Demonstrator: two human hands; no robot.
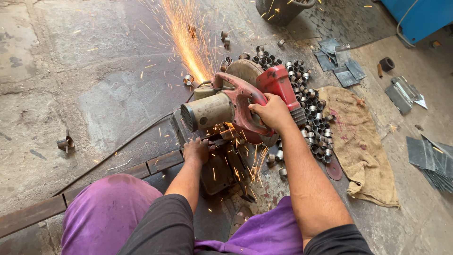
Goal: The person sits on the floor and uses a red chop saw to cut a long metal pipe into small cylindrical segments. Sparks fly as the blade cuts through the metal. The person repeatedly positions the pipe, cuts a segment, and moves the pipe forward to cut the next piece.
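A red chop saw [236, 101] with a grey motor sits on the concrete floor, tilted down and throwing orange sparks [191, 42] away from me. My right hand [271, 112] is shut on the saw's red handle. My left hand [197, 151] presses on a long rusty metal bar [94, 186] at the saw's base, where the bar enters from the left. My purple trouser legs fill the bottom of the view.
Several short cut metal rings [311, 111] lie heaped right of the saw, beside a brown burlap sack [361, 141]. Grey sheet-metal pieces [432, 163] lie at right and behind. A dark bucket [281, 9] and a blue machine [420, 16] stand at the top.
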